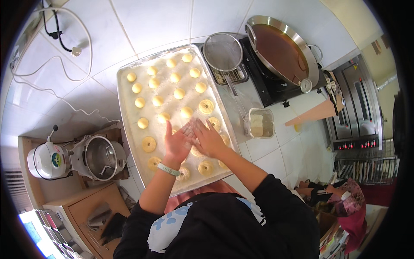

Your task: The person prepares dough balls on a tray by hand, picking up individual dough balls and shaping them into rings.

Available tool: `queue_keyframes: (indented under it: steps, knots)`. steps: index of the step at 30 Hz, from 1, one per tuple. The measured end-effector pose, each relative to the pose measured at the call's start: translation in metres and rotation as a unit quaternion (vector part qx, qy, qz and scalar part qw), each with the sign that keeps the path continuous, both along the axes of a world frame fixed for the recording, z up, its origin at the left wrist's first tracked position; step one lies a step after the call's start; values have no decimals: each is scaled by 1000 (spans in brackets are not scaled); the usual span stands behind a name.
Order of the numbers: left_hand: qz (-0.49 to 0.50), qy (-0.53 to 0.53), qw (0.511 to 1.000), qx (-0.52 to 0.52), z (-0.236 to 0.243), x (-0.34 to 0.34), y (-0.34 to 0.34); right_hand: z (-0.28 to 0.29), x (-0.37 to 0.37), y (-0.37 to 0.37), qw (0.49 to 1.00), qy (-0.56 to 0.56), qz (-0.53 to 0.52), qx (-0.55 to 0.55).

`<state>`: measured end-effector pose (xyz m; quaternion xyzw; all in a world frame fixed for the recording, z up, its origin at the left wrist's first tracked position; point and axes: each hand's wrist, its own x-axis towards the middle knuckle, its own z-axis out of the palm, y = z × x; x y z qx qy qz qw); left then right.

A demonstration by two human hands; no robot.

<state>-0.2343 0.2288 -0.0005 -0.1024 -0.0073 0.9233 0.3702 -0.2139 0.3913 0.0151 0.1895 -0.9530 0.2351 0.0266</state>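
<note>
Watching from afar, I judge the shaping partly done: flattened dough rings (152, 146) lie across the nearer part of the tray (129, 113) and up its right side, while smooth dough balls (179, 93) farther up remain unpressed. I hold the left hand (177, 144) open, fingers spread; the right hand's (209, 141) fingers meet its palm, but whether they pinch anything I cannot tell.

Open room lies above the dough balls (179, 93), while the strainer (223, 52) and wide pan (312, 64) block the right.
</note>
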Motion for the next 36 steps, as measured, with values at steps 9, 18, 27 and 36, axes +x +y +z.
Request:
queue_keyframes:
  steps: [9, 18, 27, 36]
  knots:
    - [207, -81, 964, -147, 24, 58, -77, -56, -63, -19, 984, 8, 47, 172]
    - [269, -140, 943, -136, 3, 101, -107, -66, -67, -13, 977, 15, 30, 209]
    - [289, -143, 937, -132, 1, 104, -117, -30, -77, -2, 996, 40, -13, 79]
    - [272, -139, 938, -163, 3, 110, -118, -31, -74, -5, 991, -6, -22, 134]
